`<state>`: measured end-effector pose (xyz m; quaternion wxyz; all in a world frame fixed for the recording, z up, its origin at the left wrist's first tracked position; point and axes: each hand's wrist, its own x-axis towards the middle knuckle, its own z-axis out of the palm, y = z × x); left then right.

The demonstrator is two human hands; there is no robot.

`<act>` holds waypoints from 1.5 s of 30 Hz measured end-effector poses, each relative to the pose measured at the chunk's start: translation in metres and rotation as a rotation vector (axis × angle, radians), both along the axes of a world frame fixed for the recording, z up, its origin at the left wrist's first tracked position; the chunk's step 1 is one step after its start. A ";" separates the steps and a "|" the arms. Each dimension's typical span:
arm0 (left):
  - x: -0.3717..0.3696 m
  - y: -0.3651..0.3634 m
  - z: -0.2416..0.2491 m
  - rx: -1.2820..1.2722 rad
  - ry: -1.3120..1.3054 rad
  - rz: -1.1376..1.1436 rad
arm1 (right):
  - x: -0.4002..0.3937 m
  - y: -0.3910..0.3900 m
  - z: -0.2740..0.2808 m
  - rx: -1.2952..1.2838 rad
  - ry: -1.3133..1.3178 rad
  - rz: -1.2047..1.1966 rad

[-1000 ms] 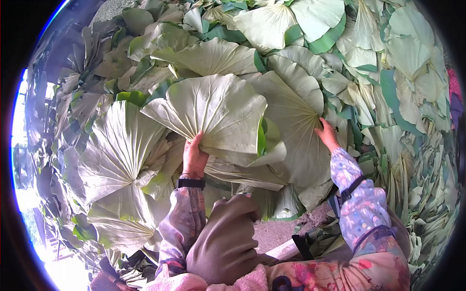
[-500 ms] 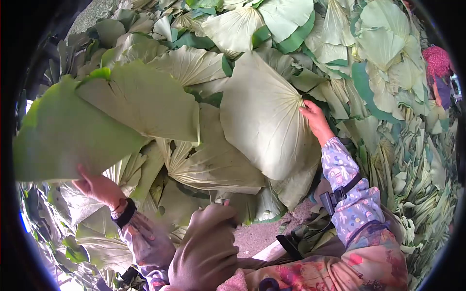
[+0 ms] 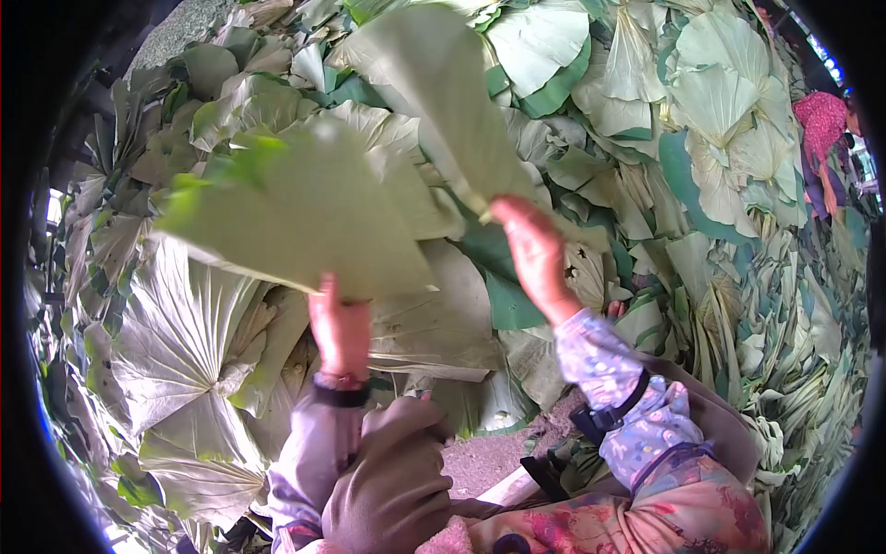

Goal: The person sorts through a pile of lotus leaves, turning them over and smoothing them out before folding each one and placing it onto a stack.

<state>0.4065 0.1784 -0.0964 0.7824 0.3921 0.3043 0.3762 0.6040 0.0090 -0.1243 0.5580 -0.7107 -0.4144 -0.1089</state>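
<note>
— Lotus leaves, two of them, both up in the air in front of the person. The left hand (image 3: pixel 340 325) grips a folded leaf (image 3: pixel 295 217) by its lower edge, fingers wrapped around the bottom, the fan of it spreading up and to the left.

— And the other one?

— The right hand (image 3: pixel 535 254) is closed on the lower tip of a second folded leaf (image 3: pixel 443 102), which stands tall and tilts up toward the far side of the heap. Both leaves are blurred, so I can't make out the veins on them.

— Are the two leaves touching?

— They overlap from where I look, near the middle, but I can't tell if they really touch. The hands themselves are apart, the left lower, the right higher and to the right.

— What's underneath?

— A great pile of leaves (image 3: pixel 701 138) all around, pale undersides and darker green faces mixed. Just left of the left wrist lies a broad flat leaf (image 3: pixel 175 332) with ribs running out from its centre. Down by the person's lap there's a brown-clad knee (image 3: pixel 397 480), and beside it a small patch of bare ground (image 3: pixel 480 457).

— Anything on the arms?

— A dark band (image 3: pixel 340 395) on the left wrist, and a flowered sleeve (image 3: pixel 637 415) with a black strap on the right forearm. At the far right edge, something pink-red (image 3: pixel 821 115) sits among the leaves.
</note>
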 end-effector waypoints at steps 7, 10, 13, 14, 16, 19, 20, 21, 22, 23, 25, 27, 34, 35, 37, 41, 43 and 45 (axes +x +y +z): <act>-0.020 -0.028 -0.078 -0.486 0.032 -0.200 | -0.089 0.030 -0.055 -0.345 -0.050 0.285; -0.020 -0.010 -0.049 -0.289 0.138 -0.045 | -0.085 0.039 -0.058 -0.255 0.018 0.291; -0.031 0.028 0.041 0.183 0.201 0.262 | -0.067 0.048 -0.053 -0.230 0.214 0.192; -0.043 0.043 0.065 0.337 0.157 0.367 | -0.062 0.052 -0.056 -0.228 0.191 0.205; -0.048 0.048 0.115 0.519 0.117 0.596 | -0.068 0.057 -0.064 -0.237 0.198 0.426; -0.059 0.053 0.128 0.444 -0.375 0.455 | -0.067 0.052 -0.052 -0.516 0.540 0.923; -0.059 0.053 0.120 0.390 -0.356 0.442 | -0.060 0.045 -0.054 -0.400 0.513 0.831; -0.059 0.051 0.111 0.336 -0.334 0.432 | -0.050 0.039 -0.060 -0.289 0.483 0.741; -0.058 0.050 0.102 0.284 -0.313 0.423 | -0.031 0.034 -0.085 -0.197 0.491 0.587; -0.058 0.049 0.094 0.213 -0.291 0.391 | -0.009 0.023 -0.095 -0.140 0.675 0.385; -0.059 0.048 0.079 0.074 -0.241 0.327 | 0.045 -0.006 -0.135 -0.200 0.600 -0.044; -0.068 0.057 0.065 0.022 -0.253 0.242 | 0.096 -0.039 -0.177 -0.365 0.305 -0.351; -0.067 0.068 0.062 -0.024 -0.233 0.270 | 0.123 -0.005 -0.211 -0.375 0.790 -0.293; -0.068 0.068 0.065 -0.012 -0.233 0.274 | 0.122 0.006 -0.204 -0.313 0.794 -0.240; -0.065 0.064 0.072 0.009 -0.240 0.280 | 0.126 0.023 -0.137 -0.190 0.795 -0.137; -0.068 0.064 0.079 0.028 -0.268 0.319 | 0.148 0.011 -0.053 0.048 0.713 0.050; -0.072 0.064 0.080 0.014 -0.290 0.319 | 0.148 -0.004 -0.010 0.052 0.579 0.002; -0.076 0.064 0.080 -0.018 -0.314 0.294 | 0.164 -0.018 0.004 0.060 0.429 -0.054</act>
